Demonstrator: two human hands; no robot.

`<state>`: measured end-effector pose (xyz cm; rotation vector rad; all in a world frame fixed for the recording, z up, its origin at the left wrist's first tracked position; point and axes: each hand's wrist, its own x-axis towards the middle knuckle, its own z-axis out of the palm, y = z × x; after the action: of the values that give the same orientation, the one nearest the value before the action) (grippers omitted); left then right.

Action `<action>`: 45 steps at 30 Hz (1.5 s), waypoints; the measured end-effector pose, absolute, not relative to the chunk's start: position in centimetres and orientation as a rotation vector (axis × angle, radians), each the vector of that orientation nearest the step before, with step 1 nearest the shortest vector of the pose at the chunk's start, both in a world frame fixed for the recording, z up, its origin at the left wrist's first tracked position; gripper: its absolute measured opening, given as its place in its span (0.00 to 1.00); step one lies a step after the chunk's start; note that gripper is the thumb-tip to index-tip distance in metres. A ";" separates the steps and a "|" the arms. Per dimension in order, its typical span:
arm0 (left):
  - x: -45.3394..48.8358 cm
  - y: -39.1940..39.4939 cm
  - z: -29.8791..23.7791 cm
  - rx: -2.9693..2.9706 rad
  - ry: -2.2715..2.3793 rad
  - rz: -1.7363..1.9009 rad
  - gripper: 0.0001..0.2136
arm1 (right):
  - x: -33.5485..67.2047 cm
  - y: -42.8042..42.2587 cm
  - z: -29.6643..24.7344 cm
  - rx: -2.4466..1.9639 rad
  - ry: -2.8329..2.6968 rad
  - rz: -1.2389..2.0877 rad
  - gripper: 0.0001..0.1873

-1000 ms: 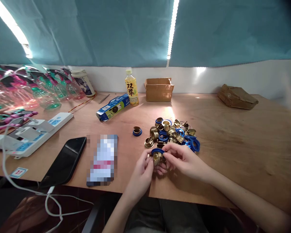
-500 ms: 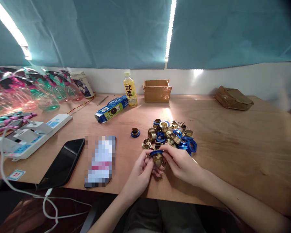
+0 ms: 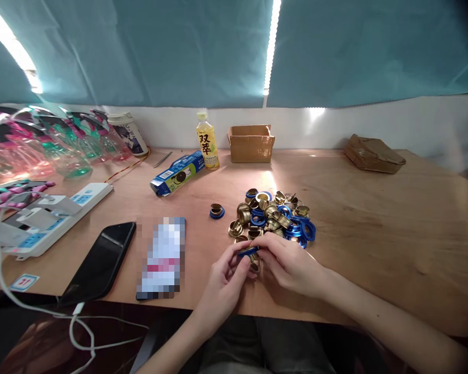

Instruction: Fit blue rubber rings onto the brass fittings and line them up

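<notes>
Head camera footage is centred on two bare hands brought together just below the middle of the frame, over the near edge of the wooden table (image 3: 374, 234). The left hand (image 3: 226, 275) is raised from the lower centre, with the forearm angled up and to the right and the wrist bent back. Its thumb and fingers are closed on the left end of a blue ring (image 3: 247, 251). The right hand (image 3: 292, 265) is reached in from the lower right with the palm turned down and the forearm stretched along the table edge. Its fingertips are clamped on the ring's right end. A brass cap (image 3: 254, 264) is seen just under the ring, between the fingers of both hands; which hand bears it cannot be told. Just above the hands a pile of brass caps and blue rings (image 3: 275, 218) is heaped on the table, and one ringed cap (image 3: 217, 211) is set apart to the left of it. A black phone (image 3: 101, 259) is laid at the lower left.
</notes>
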<state>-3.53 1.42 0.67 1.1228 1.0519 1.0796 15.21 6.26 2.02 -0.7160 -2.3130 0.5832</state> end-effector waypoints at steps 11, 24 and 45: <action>-3.7 1.2 1.2 1.026 0.986 1.140 0.19 | 15.6 5.9 3.1 -0.744 -2.180 0.501 0.19; -3.3 0.9 1.3 1.131 1.066 1.070 0.19 | 18.3 9.4 3.4 -1.214 -2.163 0.169 0.04; -3.3 1.0 1.4 1.070 1.026 1.100 0.19 | 18.0 9.7 2.5 -1.159 -2.126 0.125 0.05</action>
<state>-3.28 1.04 1.42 1.0697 1.0264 1.0998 18.03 9.66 2.49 -1.1591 -2.1257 0.1252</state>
